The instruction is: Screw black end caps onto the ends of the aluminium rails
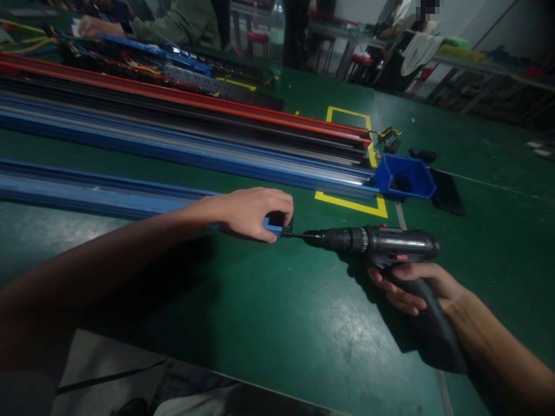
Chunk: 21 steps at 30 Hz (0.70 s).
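My left hand is wrapped round the right end of a long blue metal profile lying on the green table. A small black end piece shows at the tip of the profile, partly covered by my fingers. My right hand grips a black cordless drill by its handle, one finger near the trigger. The drill lies level and points left. Its long thin bit reaches to the black end piece; whether it sits in a screw is too small to tell.
Behind lie more long profiles, blue, black and red. A blue bin stands at their right ends, beside a dark flat object. Yellow tape marks the table. Wires, a bottle and a co-worker's arm are farther back.
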Available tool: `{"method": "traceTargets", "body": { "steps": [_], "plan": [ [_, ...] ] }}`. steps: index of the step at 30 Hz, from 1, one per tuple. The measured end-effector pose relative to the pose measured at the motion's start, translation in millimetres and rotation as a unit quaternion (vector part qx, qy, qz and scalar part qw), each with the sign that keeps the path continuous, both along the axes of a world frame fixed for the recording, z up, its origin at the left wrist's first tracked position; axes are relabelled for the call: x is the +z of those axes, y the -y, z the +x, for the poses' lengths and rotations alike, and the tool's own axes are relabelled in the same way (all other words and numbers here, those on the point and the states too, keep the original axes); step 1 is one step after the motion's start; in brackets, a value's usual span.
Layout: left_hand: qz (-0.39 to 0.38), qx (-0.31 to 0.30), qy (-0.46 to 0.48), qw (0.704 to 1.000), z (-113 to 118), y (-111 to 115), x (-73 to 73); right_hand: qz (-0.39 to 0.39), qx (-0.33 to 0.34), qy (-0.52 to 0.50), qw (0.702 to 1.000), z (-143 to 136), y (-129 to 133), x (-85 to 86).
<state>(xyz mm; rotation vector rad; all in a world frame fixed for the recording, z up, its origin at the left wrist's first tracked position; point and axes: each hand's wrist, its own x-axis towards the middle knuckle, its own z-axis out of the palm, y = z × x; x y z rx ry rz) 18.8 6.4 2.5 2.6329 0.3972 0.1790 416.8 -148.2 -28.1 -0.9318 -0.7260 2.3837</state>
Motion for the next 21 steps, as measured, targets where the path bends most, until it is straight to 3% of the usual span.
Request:
{"method": "traceTargets", "body": {
  "steps": [21],
  "plan": [
    [0.005,0.002,0.004,1.0,-0.3,-0.6,-1.4,0.001,0.001,-0.016,1.0,-1.3,-0.3,0.0]
  ]
}}
